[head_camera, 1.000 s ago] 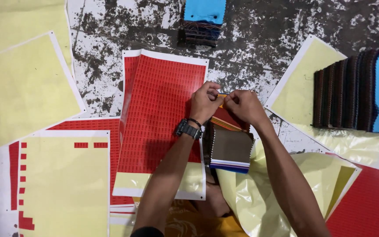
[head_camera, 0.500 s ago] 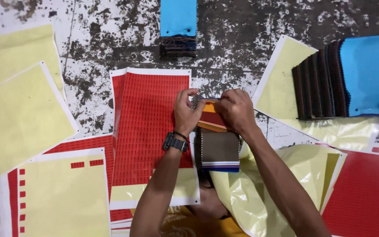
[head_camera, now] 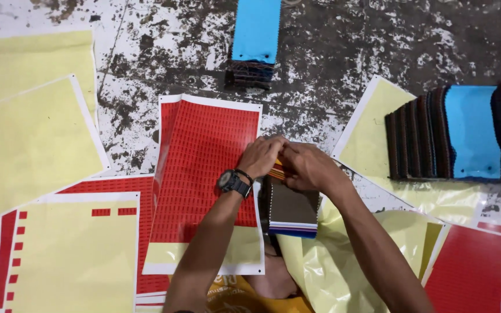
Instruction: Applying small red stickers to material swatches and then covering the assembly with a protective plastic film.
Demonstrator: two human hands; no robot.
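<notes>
Around the swatch stack (head_camera: 290, 207) lie red label sheets (head_camera: 207, 168) and yellow backing sheets (head_camera: 27, 142).

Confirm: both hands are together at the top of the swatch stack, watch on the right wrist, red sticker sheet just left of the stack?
One thing is wrong: the watch is on the left wrist, not the right. The head view shows it. The rest holds: left hand and right hand meet at the top of the swatch stack, and the red sticker sheet lies just left of it.
</notes>
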